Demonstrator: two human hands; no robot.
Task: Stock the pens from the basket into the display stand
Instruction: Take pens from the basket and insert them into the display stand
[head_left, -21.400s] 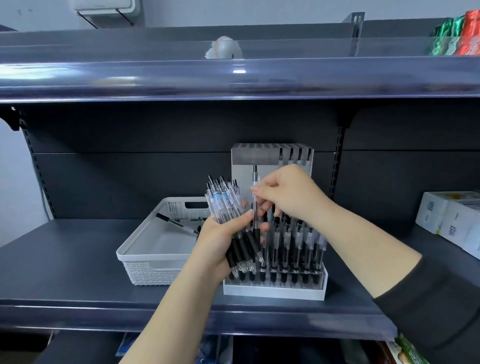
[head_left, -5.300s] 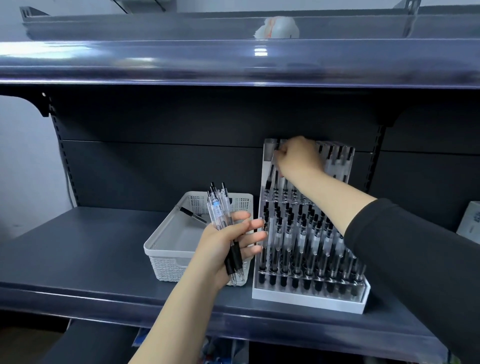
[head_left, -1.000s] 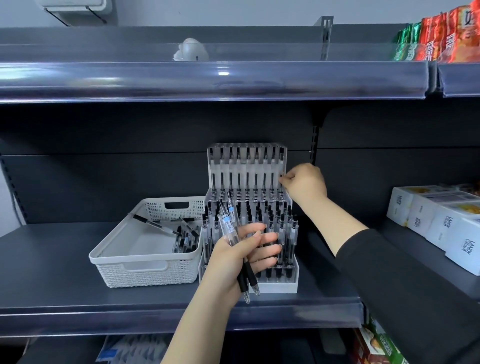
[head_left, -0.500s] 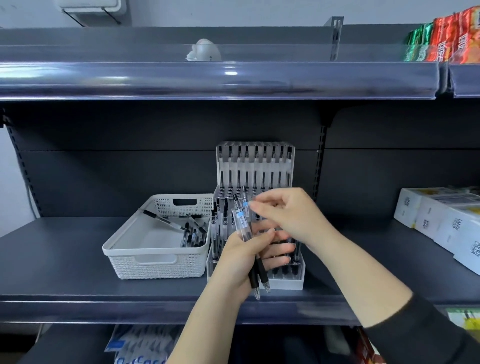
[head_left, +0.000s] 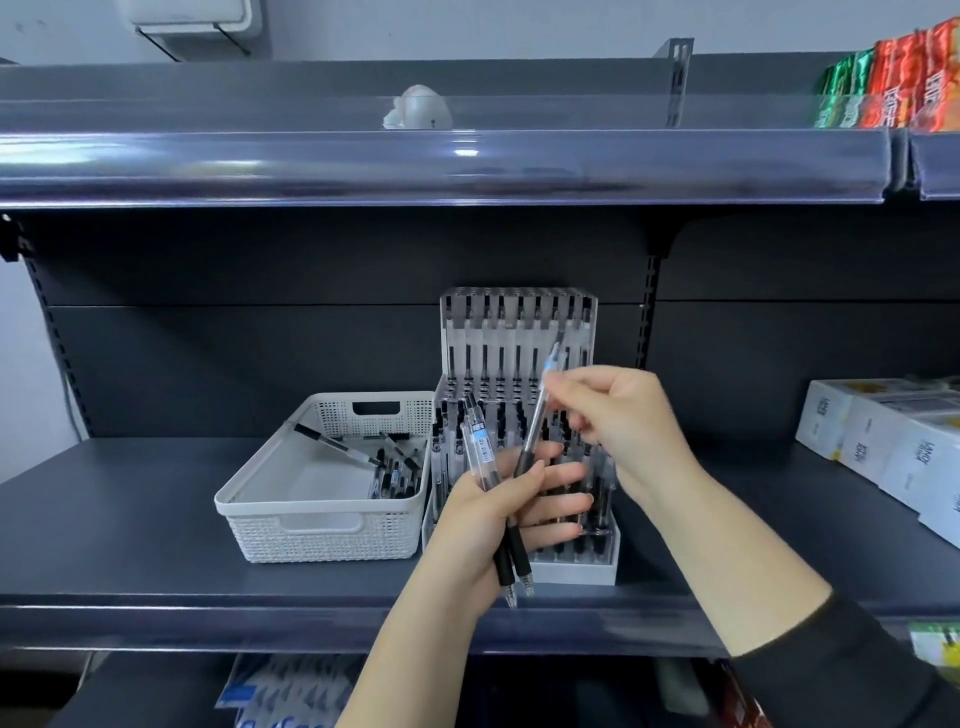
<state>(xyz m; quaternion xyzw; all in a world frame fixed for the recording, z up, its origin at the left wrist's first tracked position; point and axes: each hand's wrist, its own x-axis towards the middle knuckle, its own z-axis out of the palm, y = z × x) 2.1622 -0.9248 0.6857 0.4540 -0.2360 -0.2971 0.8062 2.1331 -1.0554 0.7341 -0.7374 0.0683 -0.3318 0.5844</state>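
Little legible. Dark vertical lettering printed on the fronts of the white boxes (head_left: 883, 441) at right on the shelf, too small and blurred to spell out. Light lettering running up the red and green packets (head_left: 898, 88) on the upper shelf, likewise unreadable. Small blue label with a barcode on the clear barrel of a pen (head_left: 480, 452) gripped in the left hand (head_left: 498, 514); digits not resolvable. Blue-and-white print on packs (head_left: 291, 696) below the shelf, cut off, unreadable.

Both hands (head_left: 524, 499) raised, left curled, right (head_left: 623, 415) apparently pinching
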